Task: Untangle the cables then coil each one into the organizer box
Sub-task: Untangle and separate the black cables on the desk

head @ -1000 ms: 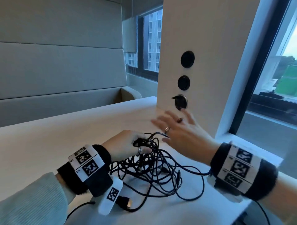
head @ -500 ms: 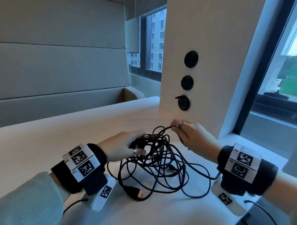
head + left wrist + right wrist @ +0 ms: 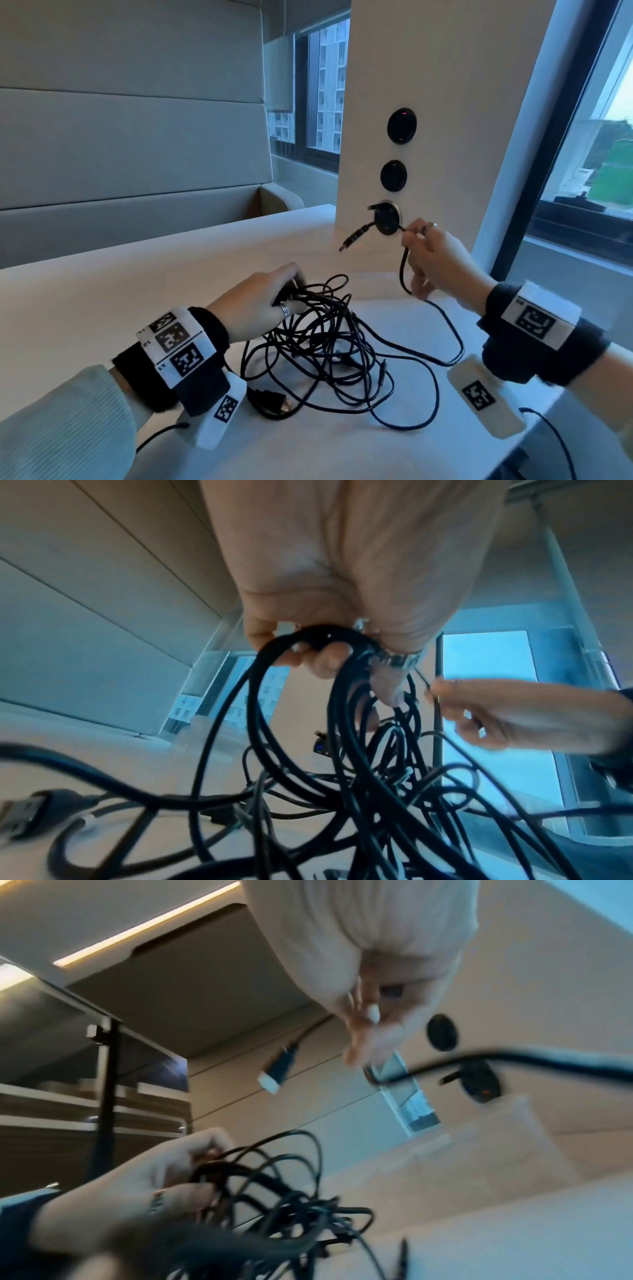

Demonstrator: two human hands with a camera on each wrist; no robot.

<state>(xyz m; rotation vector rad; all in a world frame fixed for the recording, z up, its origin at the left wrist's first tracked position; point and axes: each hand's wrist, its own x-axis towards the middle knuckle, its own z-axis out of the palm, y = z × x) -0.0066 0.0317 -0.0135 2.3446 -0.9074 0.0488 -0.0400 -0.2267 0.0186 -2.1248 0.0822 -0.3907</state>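
A tangle of black cables point(image 3: 329, 346) lies on the white table point(image 3: 102, 308). My left hand point(image 3: 260, 301) grips several strands at the top left of the tangle point(image 3: 322, 642). My right hand point(image 3: 431, 253) is raised to the right and pinches one black cable point(image 3: 404, 270) near its end. That cable's plug point(image 3: 352, 238) sticks out to the left, in the air, and shows in the right wrist view point(image 3: 279, 1069) too. The held cable trails down to the table and loops back into the tangle. No organizer box is in view.
A white pillar point(image 3: 411, 102) with three round black sockets point(image 3: 388, 219) stands just behind my right hand. A large plug point(image 3: 270, 401) lies at the front left of the tangle. Windows point(image 3: 582, 171) are on the right, a padded wall point(image 3: 130, 137) on the left.
My right hand took hold of one cable at the top of the tangle and lifted it up and to the right, drawing its plug end free. My left hand stayed on the tangle.
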